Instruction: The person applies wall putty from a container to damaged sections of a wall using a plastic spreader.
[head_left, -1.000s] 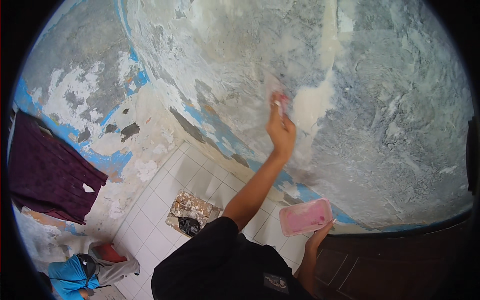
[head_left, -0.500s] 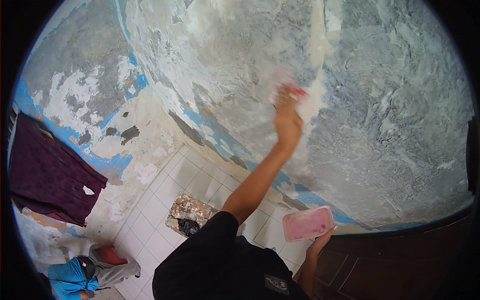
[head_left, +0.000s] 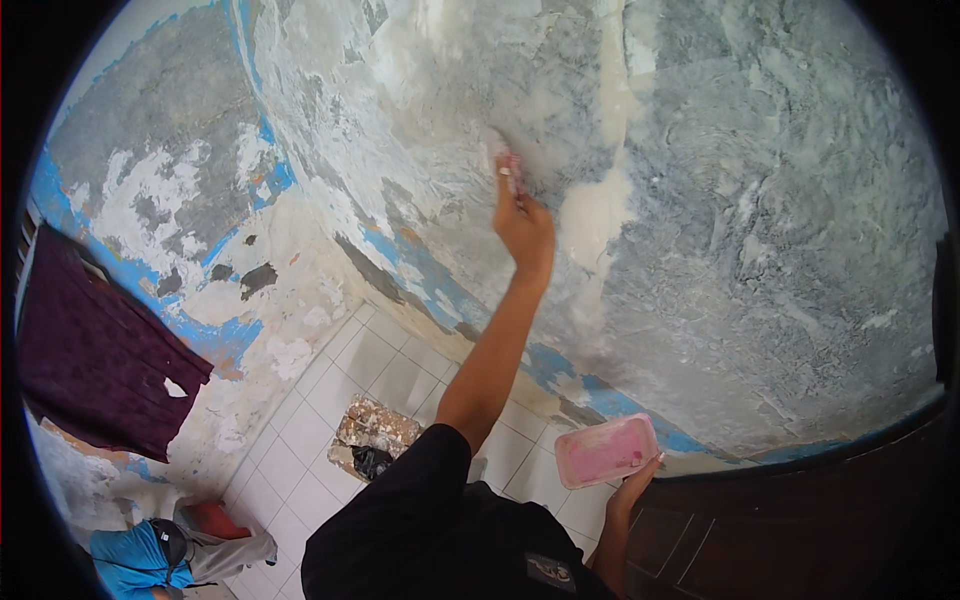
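My left hand (head_left: 523, 225) reaches up to the wall and is closed around a putty knife (head_left: 511, 172) with a reddish handle. Its pale blade is against or very close to the grey plaster. Just right of that hand, a smooth cream patch of filler (head_left: 595, 215) lies on the wall (head_left: 760, 230), below a cream vertical strip. Lower down, my right hand (head_left: 632, 486) grips the near right corner of a shallow pink tray (head_left: 605, 452), which has pink and whitish smears inside. Most of its fingers are hidden by the tray.
A putty-crusted board (head_left: 375, 425) with a black plastic bag (head_left: 371, 461) stands on the white tiled floor (head_left: 310, 440). Dark purple cloth (head_left: 110, 350) hangs at the left wall. Blue cloth (head_left: 135, 555) and a red item under clear plastic lie lower left. Dark brown panelling (head_left: 760, 520) borders the right.
My left hand has swept the putty knife leftward across the wall, uncovering the cream patch. The tray in my right hand has hardly moved; the whole view has shifted slightly.
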